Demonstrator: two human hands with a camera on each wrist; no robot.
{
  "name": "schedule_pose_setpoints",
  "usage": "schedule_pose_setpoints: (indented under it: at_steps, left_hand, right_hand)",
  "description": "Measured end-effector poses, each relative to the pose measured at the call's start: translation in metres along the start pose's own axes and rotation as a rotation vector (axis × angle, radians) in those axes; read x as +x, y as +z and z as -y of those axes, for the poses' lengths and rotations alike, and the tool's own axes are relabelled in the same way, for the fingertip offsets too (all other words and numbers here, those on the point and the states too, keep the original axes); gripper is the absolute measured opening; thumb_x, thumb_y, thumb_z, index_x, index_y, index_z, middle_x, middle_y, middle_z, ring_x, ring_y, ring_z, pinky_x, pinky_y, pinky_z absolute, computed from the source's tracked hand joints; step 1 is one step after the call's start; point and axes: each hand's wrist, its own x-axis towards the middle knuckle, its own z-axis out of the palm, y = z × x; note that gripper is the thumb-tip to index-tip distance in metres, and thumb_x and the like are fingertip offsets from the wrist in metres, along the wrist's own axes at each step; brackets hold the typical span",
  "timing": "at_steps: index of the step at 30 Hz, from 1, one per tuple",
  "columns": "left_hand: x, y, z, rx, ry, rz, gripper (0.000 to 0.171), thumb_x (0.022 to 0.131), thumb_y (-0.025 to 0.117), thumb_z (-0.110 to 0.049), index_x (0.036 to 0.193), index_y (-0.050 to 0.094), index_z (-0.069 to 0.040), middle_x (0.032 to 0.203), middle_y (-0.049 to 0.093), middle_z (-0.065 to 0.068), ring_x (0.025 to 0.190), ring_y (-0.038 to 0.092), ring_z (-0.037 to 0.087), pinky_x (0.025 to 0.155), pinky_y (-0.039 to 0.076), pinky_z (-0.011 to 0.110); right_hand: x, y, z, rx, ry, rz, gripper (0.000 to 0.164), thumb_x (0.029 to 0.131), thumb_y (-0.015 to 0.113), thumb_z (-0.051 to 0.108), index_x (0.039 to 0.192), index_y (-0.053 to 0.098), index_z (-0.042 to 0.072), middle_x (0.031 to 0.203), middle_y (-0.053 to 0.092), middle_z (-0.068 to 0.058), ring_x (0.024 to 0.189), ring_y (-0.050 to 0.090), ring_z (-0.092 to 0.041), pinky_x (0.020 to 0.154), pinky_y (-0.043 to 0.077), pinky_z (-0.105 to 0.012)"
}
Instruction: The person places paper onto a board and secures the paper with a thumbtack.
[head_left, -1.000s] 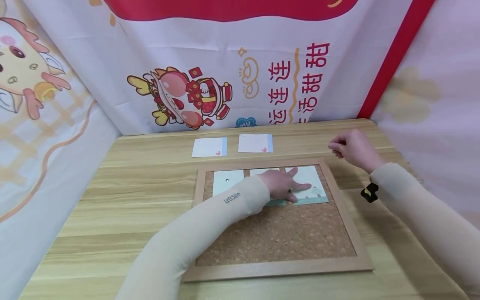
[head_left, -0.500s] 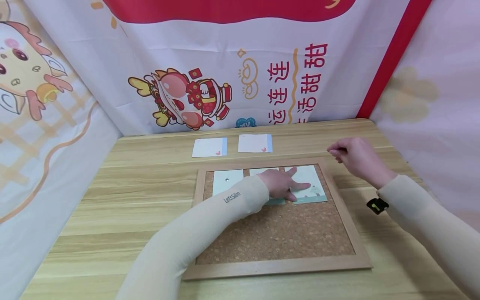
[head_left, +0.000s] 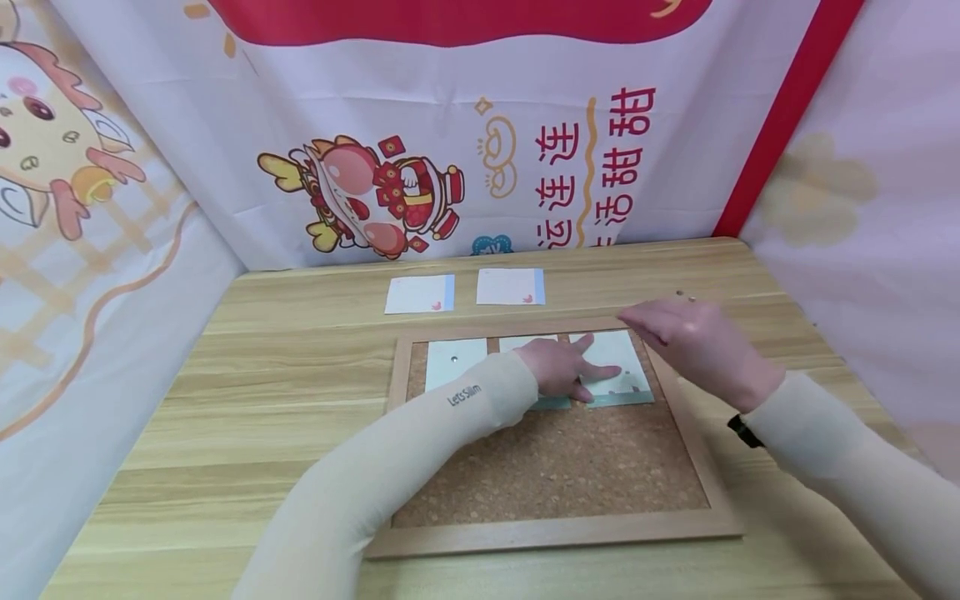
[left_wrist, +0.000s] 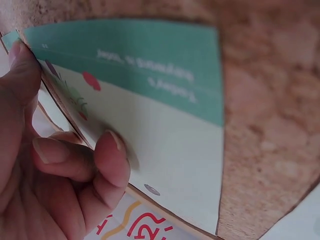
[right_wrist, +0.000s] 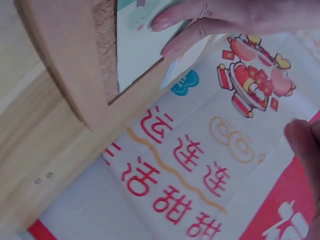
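My left hand point(head_left: 558, 367) has its fingers spread across the middle note point(head_left: 528, 341) and the right-hand note point(head_left: 611, 350) on the framed corkboard point(head_left: 562, 467). These pale notes have green bottom strips. A small pin point(head_left: 453, 359) sits in the left-hand note point(head_left: 442, 379). In the left wrist view, a round pin point(left_wrist: 152, 189) shows in the note beside my fingers. My right hand point(head_left: 697, 346), blurred, hovers by the board's top right corner. Only its fingertips point(right_wrist: 299, 135) show in the right wrist view. Whether they pinch anything cannot be seen.
Two small pins point(head_left: 686, 295) lie on the wooden table point(head_left: 255, 375) beyond my right hand. Two white sheets with blue edges, one left point(head_left: 420, 294) and one right point(head_left: 510, 287), lie behind the board. A printed cloth point(head_left: 405, 92) hangs along the back.
My right hand has moved left and slightly nearer, from the table toward the board's top right corner. Two small pins now show where it was. My left hand has stayed in place.
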Motion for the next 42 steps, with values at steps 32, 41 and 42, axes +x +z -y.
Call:
schedule_pose_setpoints:
  at_steps: [32, 41, 42]
  left_hand:
    - [0.001, -0.003, -0.001, 0.001, -0.006, 0.051, 0.059, 0.096, 0.039, -0.060, 0.153, 0.022, -0.051, 0.165, 0.000, 0.004, 0.148, 0.018, 0.033, 0.112, 0.030, 0.038]
    - [0.001, -0.003, 0.000, 0.042, -0.010, 0.002, 0.060, 0.097, 0.052, -0.050, 0.153, 0.033, -0.039, 0.165, 0.008, 0.009, 0.123, 0.057, 0.019, 0.082, 0.048, 0.026]
    - [0.001, -0.003, 0.000, 0.045, -0.001, 0.002, 0.061, 0.097, 0.052, -0.050, 0.154, 0.031, -0.040, 0.165, 0.008, 0.010, 0.117, 0.060, 0.019, 0.077, 0.048, 0.026]
  right_hand:
    - [0.032, -0.024, 0.074, -0.077, -0.667, -0.456, 0.020, 0.098, 0.053, -0.004, 0.101, 0.071, -0.014, 0.095, 0.071, -0.028, 0.081, 0.073, -0.031, 0.057, 0.056, -0.035]
    - [0.024, -0.022, 0.056, 0.045, -0.427, -0.366, 0.024, 0.102, 0.050, 0.001, 0.108, 0.072, -0.007, 0.102, 0.073, -0.020, 0.077, 0.073, -0.027, 0.051, 0.054, -0.036]
    - [0.020, -0.020, 0.049, -0.005, -0.373, -0.332, 0.027, 0.104, 0.047, 0.004, 0.117, 0.069, -0.005, 0.112, 0.071, -0.017, 0.073, 0.072, -0.024, 0.049, 0.052, -0.033]
